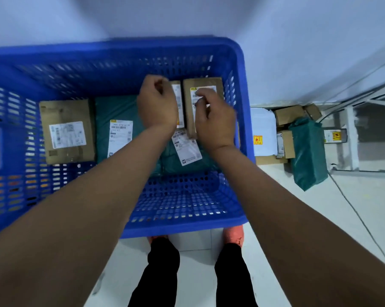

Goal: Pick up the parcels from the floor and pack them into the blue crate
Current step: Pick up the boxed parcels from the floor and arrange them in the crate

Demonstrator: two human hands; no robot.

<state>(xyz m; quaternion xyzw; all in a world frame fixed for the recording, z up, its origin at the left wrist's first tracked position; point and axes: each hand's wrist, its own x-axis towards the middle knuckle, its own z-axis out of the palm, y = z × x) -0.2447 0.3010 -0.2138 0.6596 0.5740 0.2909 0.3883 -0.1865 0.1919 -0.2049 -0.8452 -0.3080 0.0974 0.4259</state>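
The blue crate [187, 227] stands right in front of me. Inside lie a brown box [67, 131] at the left, a teal bag [116, 111] beside it, another teal bag [187, 160] nearer me, a narrow box [180, 111] and a brown labelled box [218, 85] at the far right. My left hand [157, 103] hovers over the narrow box with fingers loosely curled, holding nothing. My right hand [213, 116] hangs over the labelled box, fingers bent and blurred, gripping nothing I can see. On the floor right of the crate lie a white parcel [263, 129], a teal bag [307, 151] and cardboard boxes [289, 115].
The crate sits against a pale wall. My feet in orange slippers [233, 234] are under its near edge. A thin cable [360, 218] runs across the white floor at the right, past a glass door frame [351, 140].
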